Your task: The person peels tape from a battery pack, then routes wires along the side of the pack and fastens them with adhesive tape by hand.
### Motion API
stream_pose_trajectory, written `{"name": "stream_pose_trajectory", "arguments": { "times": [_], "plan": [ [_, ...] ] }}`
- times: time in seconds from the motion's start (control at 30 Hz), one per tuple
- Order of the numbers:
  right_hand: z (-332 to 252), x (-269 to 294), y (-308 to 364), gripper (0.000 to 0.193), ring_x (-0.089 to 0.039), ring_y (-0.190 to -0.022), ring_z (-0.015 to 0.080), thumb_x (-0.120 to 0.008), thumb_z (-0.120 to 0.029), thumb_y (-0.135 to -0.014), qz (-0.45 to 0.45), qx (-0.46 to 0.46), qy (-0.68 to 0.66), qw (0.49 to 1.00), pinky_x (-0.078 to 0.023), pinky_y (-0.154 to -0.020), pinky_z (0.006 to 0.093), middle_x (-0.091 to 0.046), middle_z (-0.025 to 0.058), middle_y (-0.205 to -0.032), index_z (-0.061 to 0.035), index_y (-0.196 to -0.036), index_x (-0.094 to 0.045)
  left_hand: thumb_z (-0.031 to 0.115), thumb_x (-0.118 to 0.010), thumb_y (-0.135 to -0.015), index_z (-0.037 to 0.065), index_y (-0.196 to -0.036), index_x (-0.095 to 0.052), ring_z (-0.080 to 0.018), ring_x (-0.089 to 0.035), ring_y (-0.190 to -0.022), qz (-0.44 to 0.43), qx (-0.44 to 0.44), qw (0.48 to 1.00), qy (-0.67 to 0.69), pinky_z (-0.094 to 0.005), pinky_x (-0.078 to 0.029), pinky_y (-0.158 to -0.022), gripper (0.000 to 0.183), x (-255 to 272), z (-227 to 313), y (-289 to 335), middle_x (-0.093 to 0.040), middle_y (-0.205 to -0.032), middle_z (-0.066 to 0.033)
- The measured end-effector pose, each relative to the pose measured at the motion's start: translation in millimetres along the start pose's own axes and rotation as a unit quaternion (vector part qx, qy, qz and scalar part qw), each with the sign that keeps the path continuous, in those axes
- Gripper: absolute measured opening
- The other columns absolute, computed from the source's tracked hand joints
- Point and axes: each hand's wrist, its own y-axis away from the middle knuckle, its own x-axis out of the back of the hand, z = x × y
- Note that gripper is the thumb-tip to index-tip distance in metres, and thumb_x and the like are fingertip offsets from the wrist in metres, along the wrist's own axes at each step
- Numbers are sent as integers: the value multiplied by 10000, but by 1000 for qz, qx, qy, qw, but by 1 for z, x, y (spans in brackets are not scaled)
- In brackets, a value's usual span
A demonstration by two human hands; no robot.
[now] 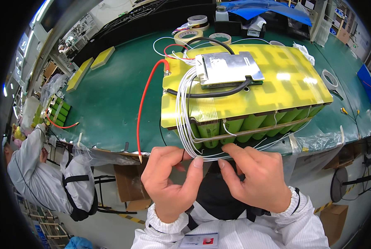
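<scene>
A large battery pack (285, 89) of green cylindrical cells under a yellow sheet lies on the bench before me. On top sits a silver circuit board module (231, 66) with thick black cables. A bundle of thin white wires (182, 108) runs from it down over the pack's near left side. My left hand (168, 178) pinches this bundle at the near edge, thumb against the wires. Just to its right, my right hand (256, 174) has thumb and fingers closed around the same wires, below the cells. A red cable (142, 108) hangs at the pack's left, its bare end near my left hand.
Tape rolls (188, 35) stand behind the pack, another tape roll (329, 79) at its right. Yellow blocks (79, 74) and a smaller green battery pack (58, 110) lie left on the green bench (110, 99). A co-worker (40, 170) in white sits at left.
</scene>
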Motion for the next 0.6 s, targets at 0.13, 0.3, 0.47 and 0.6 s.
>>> {"name": "stream_pose_trajectory", "arguments": {
  "times": [0.13, 0.3, 0.47, 0.6],
  "plan": [
    [8, 13, 11, 243, -571, -474, 195, -787, -110, -776, -14, -19, 35, 999, -433, -445, 321, -572, 32, -619, -52, -1001, -719, -23, -783, -752, -36, -1048, -656, -172, -610, -822, 82, 6, 997, 13, -263, -522, -635, 322, 4, 3, 3, -601, -1147, -173],
    [27, 31, 22, 293, -568, -519, 200, -809, -58, -721, 45, 7, 67, 997, -441, -487, 320, -600, 54, -668, -33, -998, -718, -66, -723, -789, -41, -994, -663, -166, -593, -757, 77, -57, 995, -19, -232, -454, -626, 215, 33, -3, 23, -647, -966, -151],
    [26, 9, 22, 378, -550, -707, 230, -826, -118, -609, 67, 81, 102, 989, -465, -593, 338, -568, 69, -912, -24, -957, -713, -50, -754, -798, -47, -911, -704, -100, -562, -592, -42, 68, 997, -22, -227, -435, -549, 123, 11, -2, 24, -656, -761, -68],
    [33, -26, 16, 287, -517, -726, 215, -769, -117, -663, 153, 137, 127, 970, -395, -600, 341, -567, 54, -898, -34, -934, -724, -37, -767, -803, -39, -934, -712, -94, -575, -599, -20, 71, 997, -27, -222, -440, -542, 142, -2, -3, 20, -654, -757, -61]
  ]
}}
